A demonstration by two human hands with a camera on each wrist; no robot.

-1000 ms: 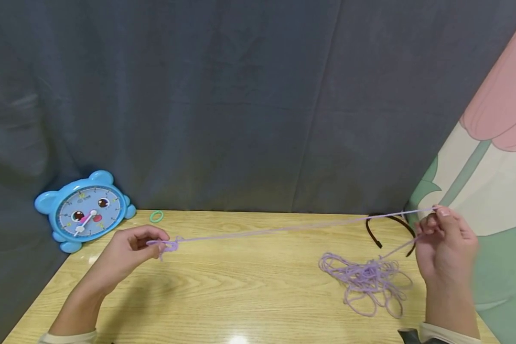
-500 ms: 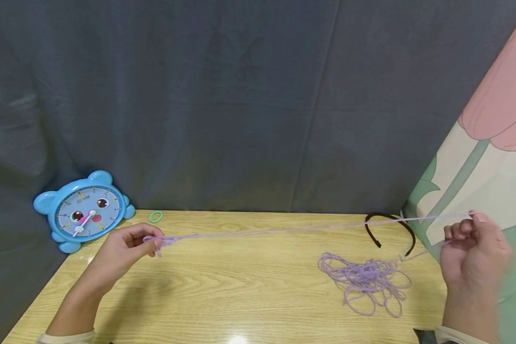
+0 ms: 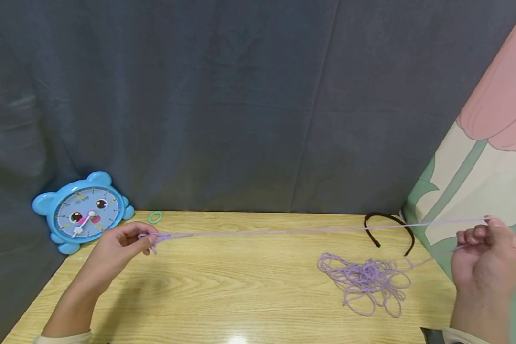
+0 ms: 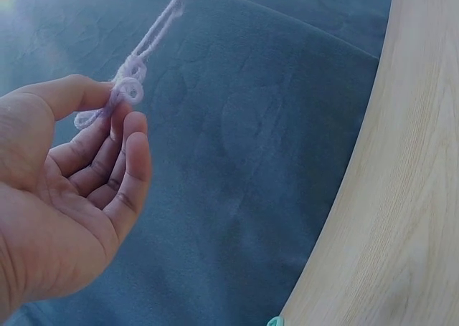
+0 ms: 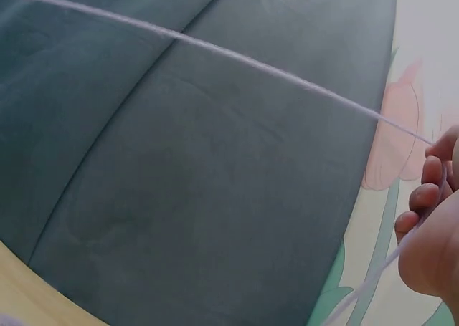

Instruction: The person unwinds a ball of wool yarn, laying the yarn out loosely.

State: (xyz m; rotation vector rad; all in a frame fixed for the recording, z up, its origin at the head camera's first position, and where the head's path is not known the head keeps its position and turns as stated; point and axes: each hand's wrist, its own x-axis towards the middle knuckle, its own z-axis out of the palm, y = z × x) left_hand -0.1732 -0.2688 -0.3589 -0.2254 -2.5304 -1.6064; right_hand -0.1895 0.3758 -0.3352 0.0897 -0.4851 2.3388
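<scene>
My left hand (image 3: 116, 253) pinches a small looped, knotted bit of lilac yarn (image 4: 131, 79) between thumb and fingertips, above the left part of the table. From there a strand (image 5: 237, 56) runs straight across to my right hand (image 3: 490, 258), which grips it between thumb and curled fingers beyond the table's right side. In the right wrist view the yarn passes over the fingers and leaves below the palm. It leads down to a loose tangled heap of the same yarn (image 3: 367, 277) lying on the right of the table.
A blue bear-shaped clock (image 3: 88, 212) leans at the back left, with a small green ring (image 3: 155, 217) beside it. Behind the yarn heap lies a dark headband (image 3: 387, 215). A dark curtain (image 3: 241, 105) backs the wooden table (image 3: 241, 296); a flower-patterned surface stands at right.
My right hand has moved outward to the right, drawing the strand longer and straighter. The left hand has shifted slightly left, and its loop looks narrower. The heap stays in place.
</scene>
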